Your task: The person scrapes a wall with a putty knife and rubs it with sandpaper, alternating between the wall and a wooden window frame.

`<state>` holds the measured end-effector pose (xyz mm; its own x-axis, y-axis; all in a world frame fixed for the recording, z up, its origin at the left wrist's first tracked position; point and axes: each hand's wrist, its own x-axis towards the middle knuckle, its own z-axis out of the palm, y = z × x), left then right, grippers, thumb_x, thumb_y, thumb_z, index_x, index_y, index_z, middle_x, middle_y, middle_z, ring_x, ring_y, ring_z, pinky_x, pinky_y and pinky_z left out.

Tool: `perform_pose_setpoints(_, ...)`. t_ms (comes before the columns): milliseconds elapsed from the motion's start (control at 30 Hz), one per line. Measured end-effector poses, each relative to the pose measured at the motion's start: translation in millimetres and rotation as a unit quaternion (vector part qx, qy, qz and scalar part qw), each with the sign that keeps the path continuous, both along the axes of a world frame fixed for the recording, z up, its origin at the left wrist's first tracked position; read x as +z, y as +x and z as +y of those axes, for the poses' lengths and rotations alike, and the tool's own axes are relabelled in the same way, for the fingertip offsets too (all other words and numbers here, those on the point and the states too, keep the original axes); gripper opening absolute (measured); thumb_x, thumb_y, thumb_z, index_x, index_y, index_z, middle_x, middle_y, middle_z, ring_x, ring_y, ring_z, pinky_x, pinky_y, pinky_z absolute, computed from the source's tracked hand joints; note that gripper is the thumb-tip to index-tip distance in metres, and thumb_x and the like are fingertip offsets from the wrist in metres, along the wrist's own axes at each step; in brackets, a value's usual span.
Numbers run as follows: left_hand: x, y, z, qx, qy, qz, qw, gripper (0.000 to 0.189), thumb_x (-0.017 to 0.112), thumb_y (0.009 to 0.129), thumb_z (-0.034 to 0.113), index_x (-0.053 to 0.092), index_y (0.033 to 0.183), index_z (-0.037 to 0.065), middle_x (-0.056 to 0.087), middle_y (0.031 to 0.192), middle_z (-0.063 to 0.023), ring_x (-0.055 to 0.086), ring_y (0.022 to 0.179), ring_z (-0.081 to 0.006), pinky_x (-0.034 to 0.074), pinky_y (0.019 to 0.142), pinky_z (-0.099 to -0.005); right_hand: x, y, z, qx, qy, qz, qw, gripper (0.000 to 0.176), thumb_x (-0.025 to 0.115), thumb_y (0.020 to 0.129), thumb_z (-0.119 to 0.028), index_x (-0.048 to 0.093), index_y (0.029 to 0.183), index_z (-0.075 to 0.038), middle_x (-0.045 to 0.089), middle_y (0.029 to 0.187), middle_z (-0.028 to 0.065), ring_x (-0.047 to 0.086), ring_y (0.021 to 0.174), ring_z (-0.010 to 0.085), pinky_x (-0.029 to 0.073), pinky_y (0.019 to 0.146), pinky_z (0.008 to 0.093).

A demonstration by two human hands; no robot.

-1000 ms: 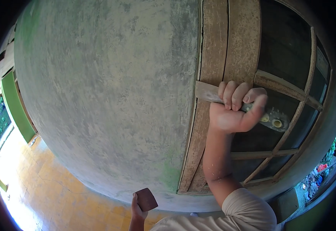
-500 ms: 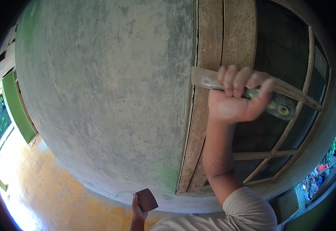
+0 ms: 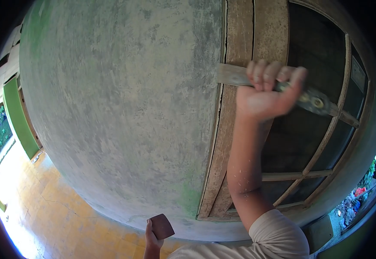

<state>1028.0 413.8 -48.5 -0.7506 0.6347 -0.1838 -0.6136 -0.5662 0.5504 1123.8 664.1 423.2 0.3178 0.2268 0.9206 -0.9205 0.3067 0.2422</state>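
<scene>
My right hand (image 3: pixel 265 93) is raised and wrapped around a scraper (image 3: pixel 233 74) with a flat metal blade and a dark handle that has brass-coloured rings at its end. The blade points left, its tip at the line where the patchy grey-green wall (image 3: pixel 127 108) meets the worn wooden window frame (image 3: pixel 239 36). Part of the grip is covered by my fingers, and the handle end is slightly blurred. Low in the view, my left hand (image 3: pixel 151 238) pinches a brown square of sandpaper (image 3: pixel 163 226) at its left edge, thumb on top.
Dark window panes (image 3: pixel 291 146) with wooden bars lie behind my right arm. Yellowish floor tiles (image 3: pixel 58 203) run along the wall's foot. A green post (image 3: pixel 18 116) stands at far left. Mixed colourful items (image 3: pixel 354 203) show at the far right.
My right hand and the scraper have moved up along the edge between wall and frame. My left hand has shifted slightly left, still with the sandpaper.
</scene>
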Motion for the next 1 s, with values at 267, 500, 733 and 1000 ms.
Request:
perform_pose_setpoints(267, 2.8, -0.6, -1.6, 0.002, 0.005, -0.015, 1.000, 0.036, 0.053, 0.093, 0.040, 0.054, 0.114, 0.011, 0.063, 0.109, -0.0068, 0.060, 0.103, -0.0235, 0.047, 0.092, -0.0420, -2.8, 12.1, -11.7, 0.034, 0.050, 0.064, 0.996, 0.034, 0.038, 0.099, -0.033, 0.033, 0.071, -0.016, 0.028, 0.047, -0.0039, 0.022, 0.039, 0.0084, 0.023, 0.041, 0.0252)
perform_pose_setpoints(500, 4.0, -1.0, -1.2, 0.000, 0.009, -0.016, 1.000, 0.035, 0.052, 0.093, 0.039, 0.054, 0.114, 0.011, 0.063, 0.109, -0.0072, 0.060, 0.103, -0.0238, 0.048, 0.092, -0.0419, -1.9, 12.2, -16.5, 0.025, -0.004, -0.008, 1.000, 0.038, 0.039, 0.099, -0.037, 0.036, 0.066, -0.018, 0.025, 0.046, -0.0041, 0.022, 0.041, 0.0092, 0.023, 0.046, 0.0257)
perform_pose_setpoints(733, 4.4, -0.2, -0.9, 0.002, 0.010, -0.004, 1.000, 0.034, 0.051, 0.094, 0.039, 0.054, 0.114, 0.011, 0.063, 0.108, -0.0073, 0.061, 0.101, -0.0235, 0.048, 0.091, -0.0417, -1.9, 7.9, -8.4, -0.002, -0.014, -0.035, 0.999, 0.039, 0.035, 0.100, -0.040, 0.041, 0.068, -0.019, 0.028, 0.047, -0.0044, 0.022, 0.040, 0.0083, 0.023, 0.045, 0.0245)
perform_pose_setpoints(1000, 2.8, -1.1, 1.4, -0.002, 0.005, -0.014, 1.000, 0.034, 0.052, 0.094, 0.039, 0.055, 0.113, 0.011, 0.063, 0.108, -0.0073, 0.062, 0.100, -0.0234, 0.049, 0.090, -0.0415, -0.1, 4.6, -10.4, -0.010, -0.011, -0.053, 0.998, 0.038, 0.035, 0.100, -0.038, 0.037, 0.068, -0.018, 0.026, 0.048, -0.0039, 0.021, 0.042, 0.0083, 0.023, 0.045, 0.0246)
